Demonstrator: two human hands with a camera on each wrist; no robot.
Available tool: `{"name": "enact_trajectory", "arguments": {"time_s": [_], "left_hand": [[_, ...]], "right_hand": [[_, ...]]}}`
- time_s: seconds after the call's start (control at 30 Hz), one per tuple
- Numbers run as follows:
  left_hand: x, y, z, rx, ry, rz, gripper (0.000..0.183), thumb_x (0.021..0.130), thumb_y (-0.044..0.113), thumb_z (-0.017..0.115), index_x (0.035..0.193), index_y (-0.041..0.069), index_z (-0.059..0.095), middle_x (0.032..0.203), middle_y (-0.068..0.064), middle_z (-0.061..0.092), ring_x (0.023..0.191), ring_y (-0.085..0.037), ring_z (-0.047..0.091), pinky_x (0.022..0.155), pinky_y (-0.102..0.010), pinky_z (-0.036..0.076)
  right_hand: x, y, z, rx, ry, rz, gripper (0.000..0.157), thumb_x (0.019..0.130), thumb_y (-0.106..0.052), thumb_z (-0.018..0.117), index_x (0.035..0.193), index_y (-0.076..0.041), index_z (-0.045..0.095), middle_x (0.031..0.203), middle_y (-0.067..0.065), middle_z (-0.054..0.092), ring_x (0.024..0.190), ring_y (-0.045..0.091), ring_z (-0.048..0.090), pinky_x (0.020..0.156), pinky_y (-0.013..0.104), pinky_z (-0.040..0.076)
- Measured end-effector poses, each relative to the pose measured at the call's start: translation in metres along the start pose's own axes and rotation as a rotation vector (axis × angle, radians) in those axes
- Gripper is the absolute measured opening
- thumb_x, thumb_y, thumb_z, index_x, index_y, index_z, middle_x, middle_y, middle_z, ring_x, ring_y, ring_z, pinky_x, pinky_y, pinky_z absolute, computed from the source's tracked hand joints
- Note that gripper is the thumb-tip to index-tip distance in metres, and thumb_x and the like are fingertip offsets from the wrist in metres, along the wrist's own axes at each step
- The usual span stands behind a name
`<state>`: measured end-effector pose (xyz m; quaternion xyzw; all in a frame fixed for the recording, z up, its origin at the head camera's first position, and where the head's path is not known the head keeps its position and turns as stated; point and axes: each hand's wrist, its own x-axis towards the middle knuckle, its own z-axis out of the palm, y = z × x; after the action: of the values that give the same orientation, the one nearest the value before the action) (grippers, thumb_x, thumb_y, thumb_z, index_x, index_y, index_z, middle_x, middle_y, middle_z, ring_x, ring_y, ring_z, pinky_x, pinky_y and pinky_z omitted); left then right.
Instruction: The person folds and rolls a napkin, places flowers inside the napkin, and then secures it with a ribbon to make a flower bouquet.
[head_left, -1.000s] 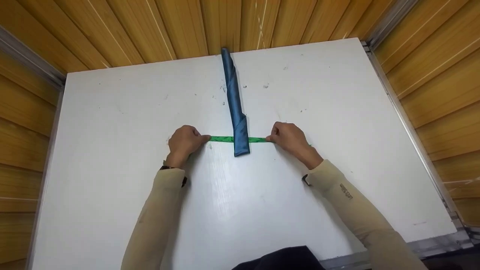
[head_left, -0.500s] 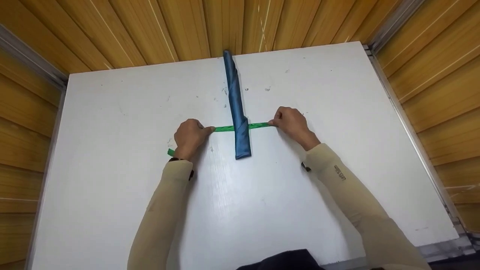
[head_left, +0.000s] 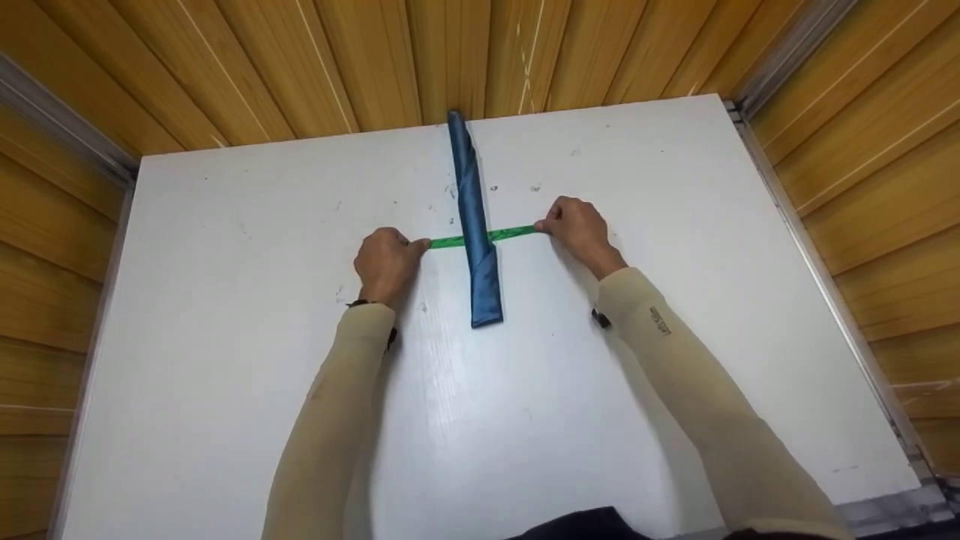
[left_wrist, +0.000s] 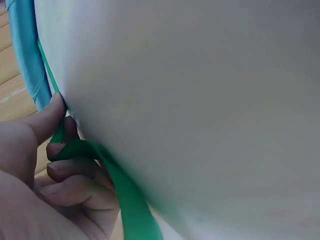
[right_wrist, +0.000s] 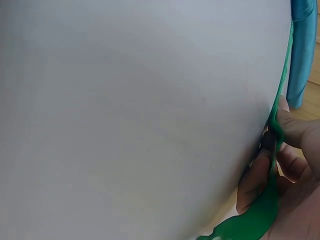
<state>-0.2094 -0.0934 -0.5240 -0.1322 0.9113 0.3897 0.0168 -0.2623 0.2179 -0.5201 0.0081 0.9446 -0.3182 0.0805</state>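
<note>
A rolled blue satiny cloth (head_left: 471, 202) lies lengthwise on the white table, its near end toward the person. Crossing beneath it is a green ribbon (head_left: 514, 233), stretched between the two hands. On the left of the roll, the left hand (head_left: 386, 262) pinches the ribbon between thumb and fingers; in the left wrist view a loose length of ribbon (left_wrist: 125, 195) hangs past the curled fingers. The right hand (head_left: 579, 232) pinches the ribbon on the other side, slightly farther from the person. Its tail of ribbon (right_wrist: 250, 220) drapes below the palm in the right wrist view.
The white tabletop (head_left: 247, 360) has small dark marks and scuffs. Yellow wood-slat walls (head_left: 270, 67) stand at the back and both sides, with metal framing (head_left: 840, 292) along the right edge. Dark clothing (head_left: 585, 525) shows at the bottom.
Both hands have moved the taut ribbon away from the person along the roll, from near its close end toward its middle. The blue roll looks unmoved on the table.
</note>
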Motion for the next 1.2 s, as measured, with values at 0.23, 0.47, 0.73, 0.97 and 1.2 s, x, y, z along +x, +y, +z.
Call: {"name": "enact_trajectory", "arguments": {"time_s": [0.23, 0.47, 0.73, 0.97, 1.2], "left_hand": [[0.013, 0.005, 0.000, 0.009, 0.000, -0.050, 0.031, 0.097, 0.031, 0.078, 0.093, 0.000, 0.075, 0.088, -0.011, 0.070, 0.080, -0.025, 0.065, 0.075, -0.042, 0.053], [0.024, 0.006, -0.002, -0.009, 0.016, -0.073, 0.031, 0.096, 0.031, 0.079, 0.093, 0.000, 0.076, 0.090, -0.012, 0.072, 0.083, -0.026, 0.065, 0.077, -0.043, 0.053], [0.033, 0.006, 0.003, -0.033, 0.042, -0.055, 0.034, 0.097, 0.033, 0.077, 0.098, 0.000, 0.077, 0.091, -0.012, 0.071, 0.082, -0.026, 0.065, 0.075, -0.042, 0.053], [0.024, -0.004, -0.012, -0.078, 0.081, -0.014, 0.053, 0.094, 0.040, 0.079, 0.123, -0.002, 0.067, 0.113, -0.017, 0.071, 0.099, -0.031, 0.067, 0.084, -0.047, 0.053], [0.005, -0.034, -0.053, -0.072, 0.053, -0.072, 0.042, 0.097, 0.031, 0.077, 0.125, 0.001, 0.071, 0.115, -0.017, 0.070, 0.104, -0.032, 0.065, 0.086, -0.046, 0.049]], "right_hand": [[0.014, -0.005, 0.001, 0.014, 0.016, 0.017, 0.027, 0.101, -0.027, 0.077, 0.094, -0.004, 0.066, 0.089, 0.009, 0.064, 0.080, 0.021, 0.053, 0.070, 0.033, 0.042], [0.025, -0.009, 0.002, 0.023, 0.013, 0.049, 0.028, 0.102, -0.028, 0.076, 0.094, -0.004, 0.065, 0.089, 0.009, 0.063, 0.080, 0.020, 0.053, 0.069, 0.033, 0.042], [0.033, -0.008, 0.003, 0.042, 0.034, 0.031, 0.028, 0.104, -0.027, 0.073, 0.095, -0.003, 0.063, 0.088, 0.009, 0.062, 0.080, 0.020, 0.053, 0.068, 0.032, 0.042], [0.026, 0.010, -0.014, 0.194, -0.036, 0.046, 0.050, 0.105, -0.052, 0.062, 0.115, -0.003, 0.065, 0.110, 0.013, 0.062, 0.099, 0.025, 0.053, 0.083, 0.038, 0.045], [0.009, 0.040, -0.045, 0.331, 0.017, 0.149, 0.052, 0.106, -0.046, 0.063, 0.131, -0.001, 0.063, 0.129, 0.015, 0.060, 0.115, 0.027, 0.052, 0.096, 0.041, 0.045]]}}
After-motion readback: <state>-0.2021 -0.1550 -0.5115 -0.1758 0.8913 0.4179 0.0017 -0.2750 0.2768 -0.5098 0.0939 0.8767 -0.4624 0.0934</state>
